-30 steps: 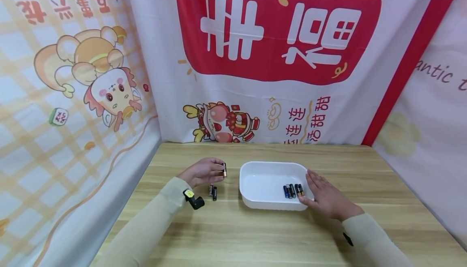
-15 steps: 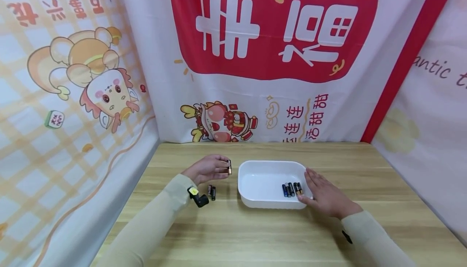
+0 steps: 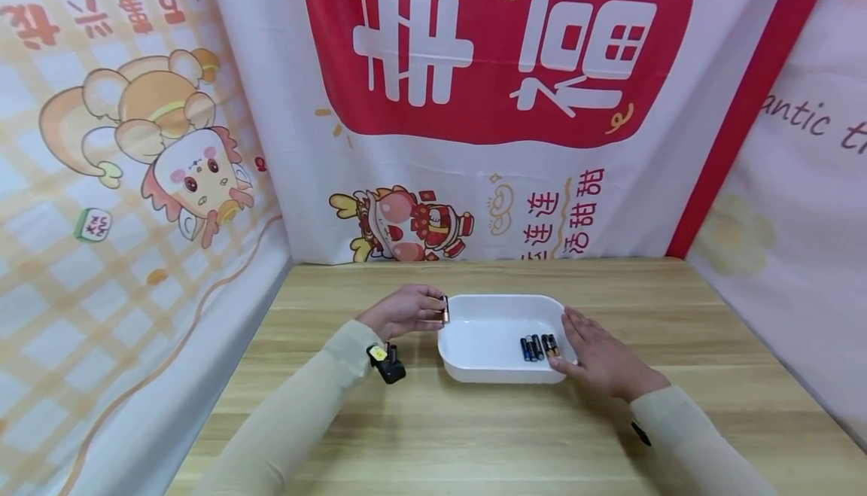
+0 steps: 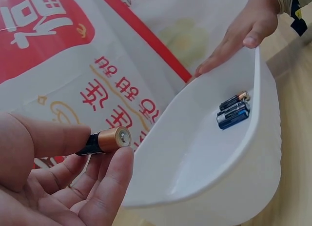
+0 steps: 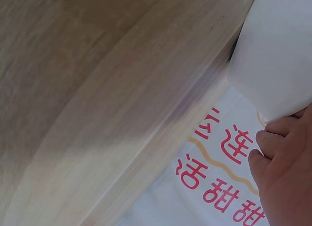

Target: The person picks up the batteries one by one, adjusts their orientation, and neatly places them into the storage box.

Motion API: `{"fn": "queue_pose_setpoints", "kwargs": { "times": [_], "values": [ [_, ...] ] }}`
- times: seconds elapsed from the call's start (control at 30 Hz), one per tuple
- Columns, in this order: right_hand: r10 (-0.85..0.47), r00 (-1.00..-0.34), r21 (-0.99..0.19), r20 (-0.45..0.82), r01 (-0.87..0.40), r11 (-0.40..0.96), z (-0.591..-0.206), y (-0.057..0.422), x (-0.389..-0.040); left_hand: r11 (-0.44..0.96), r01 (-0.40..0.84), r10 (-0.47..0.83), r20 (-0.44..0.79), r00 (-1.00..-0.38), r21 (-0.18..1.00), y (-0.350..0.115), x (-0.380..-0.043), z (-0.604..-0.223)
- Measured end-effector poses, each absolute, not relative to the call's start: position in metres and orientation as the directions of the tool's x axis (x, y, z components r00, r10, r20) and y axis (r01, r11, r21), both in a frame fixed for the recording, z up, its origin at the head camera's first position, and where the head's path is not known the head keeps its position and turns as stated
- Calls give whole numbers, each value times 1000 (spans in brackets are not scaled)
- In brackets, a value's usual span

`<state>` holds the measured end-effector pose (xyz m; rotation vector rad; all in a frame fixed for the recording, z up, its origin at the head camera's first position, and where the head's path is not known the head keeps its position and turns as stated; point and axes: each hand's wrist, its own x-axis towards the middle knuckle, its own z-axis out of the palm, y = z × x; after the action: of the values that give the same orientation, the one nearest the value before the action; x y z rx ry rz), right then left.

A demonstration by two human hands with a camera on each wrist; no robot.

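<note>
My left hand (image 3: pixel 409 312) pinches a black-and-copper battery (image 4: pixel 108 140) between thumb and fingers, at the left rim of a white tray (image 3: pixel 504 375). In the left wrist view the battery's copper end faces outward. Inside the tray, several batteries (image 3: pixel 538 347) lie side by side toward the right. My right hand (image 3: pixel 605 360) rests against the tray's right end, fingers stretched along the outside and thumb over the near rim. Behind the left wrist's camera, dark batteries (image 3: pixel 392 351) on the table are partly hidden.
A wood-grain table (image 3: pixel 433 436) bears the tray. Behind it hangs a white cloth with a red printed panel (image 3: pixel 501 120); a checked cloth (image 3: pixel 88 278) closes off the left side. Black cameras sit on both wrists, the left camera (image 3: pixel 387 366) just above the table.
My left hand has carried the battery rightward, from over the table to the tray's left rim. The right hand keeps its place on the tray. The head view has shifted slightly.
</note>
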<state>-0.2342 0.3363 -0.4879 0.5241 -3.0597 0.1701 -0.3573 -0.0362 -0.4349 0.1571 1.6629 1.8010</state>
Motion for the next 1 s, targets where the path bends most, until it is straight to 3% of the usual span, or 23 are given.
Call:
{"fn": "queue_pose_setpoints", "kwargs": {
  "times": [1.0],
  "values": [
    [-332, -941, -110, 62, -337, 935, -488, 334, -236, 27, -423, 570, -361, -738, 906, 12, -352, -450]
  ]
}}
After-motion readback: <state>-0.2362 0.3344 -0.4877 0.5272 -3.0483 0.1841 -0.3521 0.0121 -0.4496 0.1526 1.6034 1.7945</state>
